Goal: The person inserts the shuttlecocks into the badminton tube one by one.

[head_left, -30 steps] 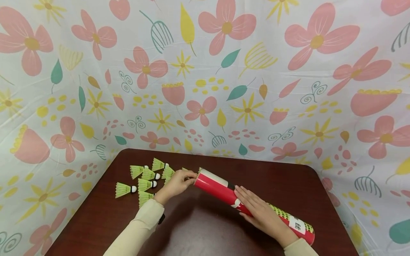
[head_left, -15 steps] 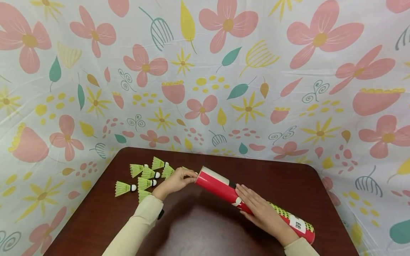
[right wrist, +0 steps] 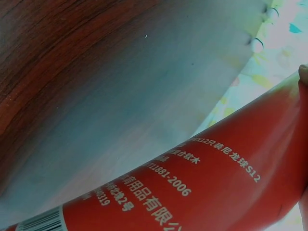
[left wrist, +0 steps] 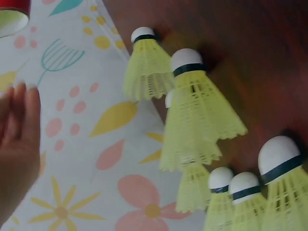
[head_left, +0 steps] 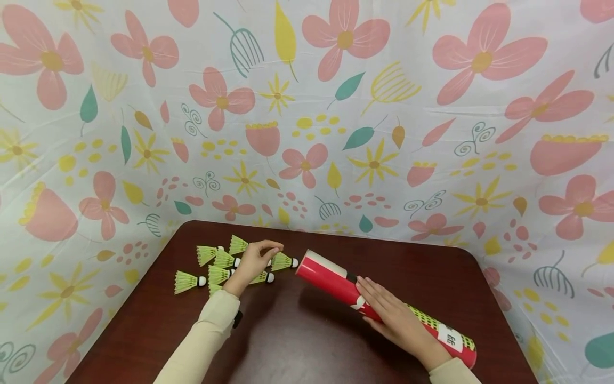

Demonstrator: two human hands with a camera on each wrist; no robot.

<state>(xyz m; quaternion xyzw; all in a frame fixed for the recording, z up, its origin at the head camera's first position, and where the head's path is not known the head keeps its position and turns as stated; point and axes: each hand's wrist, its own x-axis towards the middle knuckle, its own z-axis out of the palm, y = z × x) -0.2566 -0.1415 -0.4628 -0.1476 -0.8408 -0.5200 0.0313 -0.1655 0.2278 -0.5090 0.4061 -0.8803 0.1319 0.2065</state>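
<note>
A red shuttlecock tube (head_left: 326,276) slants across the right half of the table in the head view, its left end raised. My right hand (head_left: 395,322) grips it around the middle, thumb on the near side. The right wrist view shows its printed red wall (right wrist: 159,192). My left hand (head_left: 254,264) hovers left of the tube's raised end, over yellow shuttlecocks, and holds nothing; its fingers look fairly straight in the left wrist view. One shuttlecock (head_left: 284,261) lies just beyond that hand, and another (head_left: 263,277) is partly hidden under it.
Several more shuttlecocks (head_left: 188,282) lie grouped on the left of the dark brown table (head_left: 307,341). A flower-print cloth (head_left: 307,106) hangs behind the table and along its sides.
My left hand has drawn back leftward from the tube's raised end to above the shuttlecocks. The right hand and tube have stayed nearly in place.
</note>
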